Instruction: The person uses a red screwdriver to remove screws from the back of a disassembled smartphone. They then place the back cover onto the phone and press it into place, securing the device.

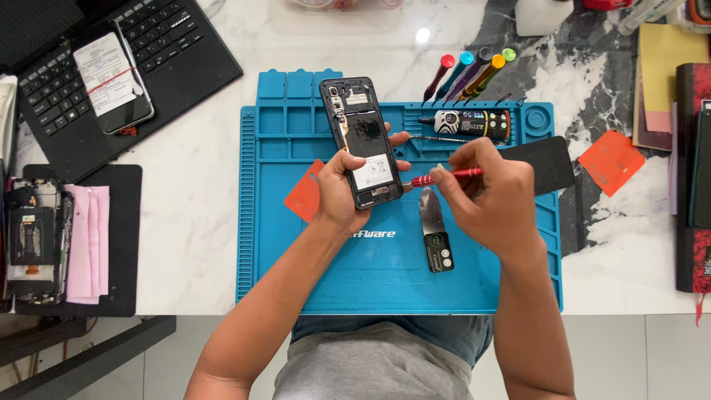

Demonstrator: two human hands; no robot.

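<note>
My left hand [339, 191] grips an opened black smartphone [361, 137] with its back cover off, held upright above the blue repair mat [385, 274]. My right hand [492, 196] holds a red-handled screwdriver [444, 176]. Its tip points left at the phone's lower right edge. A metal opening tool with a black handle [435, 230] lies on the mat just below the screwdriver. A red card [305, 191] sits partly hidden under my left hand.
Several coloured screwdrivers [468, 72] and a glue tube [466, 122] lie at the mat's top right. A laptop keyboard [111, 67] with a phone [112, 80] on it sits top left. A dismantled phone [33, 241] and pink cloths lie left. Books [692, 170] stand right.
</note>
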